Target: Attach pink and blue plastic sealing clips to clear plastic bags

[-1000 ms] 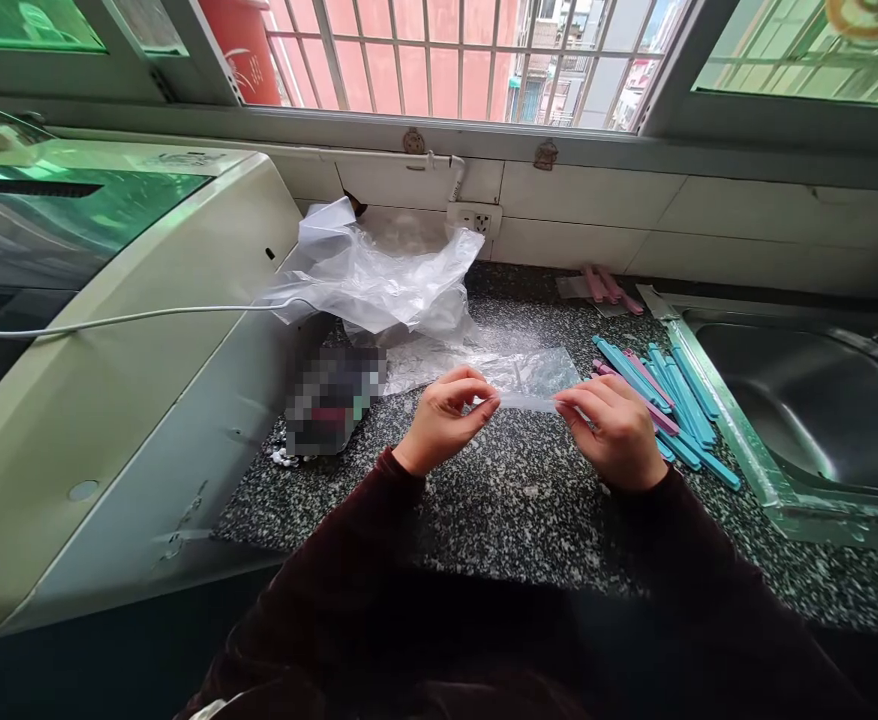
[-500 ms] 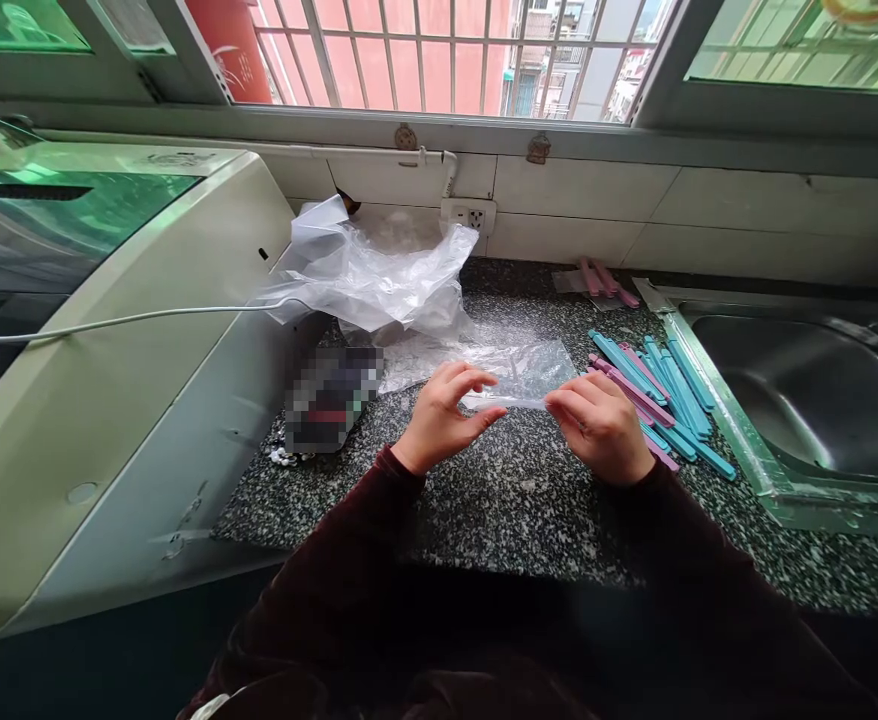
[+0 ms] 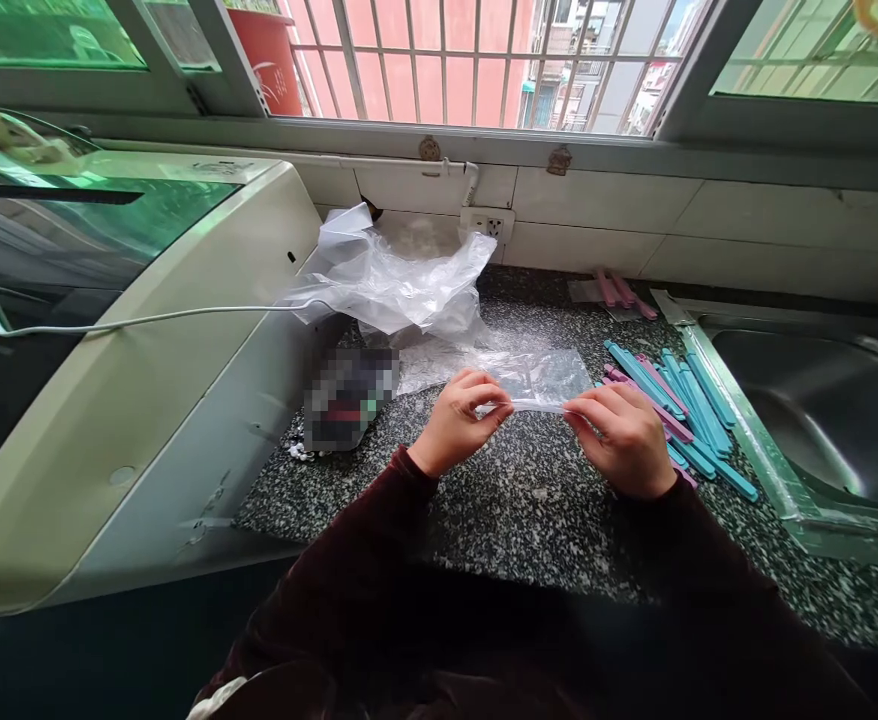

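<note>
Now, sleeves: your dark sleeves (image 3: pixel 349 560) reach forward from the bottom of the view, one on each side.
Left hand: your left hand (image 3: pixel 454 428) has thumb and fingertips pinched together on the left end of the bag's near edge.
Right hand: your right hand (image 3: pixel 623 440) pinches the right end of that same edge, fingers curled.
Clear bag: the clear bag (image 3: pixel 548 372) is stretched between your two hands, its near edge straight and its flat body reaching away from you over the counter.
Counter: the speckled counter (image 3: pixel 514 510) spreads below your hands.
Blurred object: left of your left hand sits a dark object (image 3: pixel 349 405), pixelated too heavily for you to identify, with small white beads (image 3: pixel 300 452) at its near end.
Sticks: just beyond your right hand, blue and pink sticks (image 3: pixel 701 405) lie in a loose, overlapping heap.
Sink: the metal sink (image 3: pixel 754 440) is set into the counter to your right.
Machine: a large pale machine (image 3: pixel 206 300) stands to your left, a white cord (image 3: pixel 184 315) across it.
Crumpled plastic: farther back, beside the machine, rests a puffed-up heap of plastic (image 3: pixel 409 280).
Wall: behind are pale tiles (image 3: pixel 589 235) and a socket (image 3: pixel 488 225).
Window: outside the open window stand metal bars (image 3: pixel 476 55) and a red pot (image 3: pixel 266 60).
</note>
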A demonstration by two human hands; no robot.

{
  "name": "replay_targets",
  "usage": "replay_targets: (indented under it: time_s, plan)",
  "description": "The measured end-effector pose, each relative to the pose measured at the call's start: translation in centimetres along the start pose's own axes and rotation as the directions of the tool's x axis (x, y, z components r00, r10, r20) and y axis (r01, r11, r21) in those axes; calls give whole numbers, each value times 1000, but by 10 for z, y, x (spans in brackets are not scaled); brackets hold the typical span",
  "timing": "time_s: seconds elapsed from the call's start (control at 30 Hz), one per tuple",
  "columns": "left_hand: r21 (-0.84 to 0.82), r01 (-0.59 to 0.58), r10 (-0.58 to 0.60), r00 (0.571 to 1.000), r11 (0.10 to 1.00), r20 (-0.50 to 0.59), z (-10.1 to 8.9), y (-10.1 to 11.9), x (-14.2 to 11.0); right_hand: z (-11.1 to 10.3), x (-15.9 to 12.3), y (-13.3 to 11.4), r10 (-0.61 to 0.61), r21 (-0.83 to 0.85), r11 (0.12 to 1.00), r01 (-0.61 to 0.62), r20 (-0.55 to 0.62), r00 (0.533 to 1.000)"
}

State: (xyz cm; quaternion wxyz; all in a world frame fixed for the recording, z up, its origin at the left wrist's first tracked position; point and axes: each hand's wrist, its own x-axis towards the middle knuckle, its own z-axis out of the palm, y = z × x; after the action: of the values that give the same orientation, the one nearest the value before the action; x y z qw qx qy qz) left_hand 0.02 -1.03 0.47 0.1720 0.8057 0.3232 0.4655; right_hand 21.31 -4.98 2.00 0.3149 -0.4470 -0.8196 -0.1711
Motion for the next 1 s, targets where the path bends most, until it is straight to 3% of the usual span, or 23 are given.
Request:
replay_targets:
  time_s: [0.2,0.37,0.5,0.6,0.77,1.0]
  plan:
    - [147,-48,53,998,988,-27,3,0,-3,3,3,-9,-13,-44,999,15,59,998]
    - [89,-61,59,998,994,28,3,1,-2,2,2,-8,-7,-16,1000,8,50,999]
    - [72,-4,1,999,997,34,-2,-3,0,-1,0,-1,-7,-17,1000,7,22,1000]
    - [209,4,-8,1000,978,18,-3,-6,-2,-1,0,0,-3,-41,999,4,24,1000]
    - [477,-81,96,995,875,-9,5,3,-6,3,2,-7,-38,-74,996,43,59,998]
    - [400,-108,95,994,910,54,8,7,-5,2,2,-5,-29,-53,998,32,67,997]
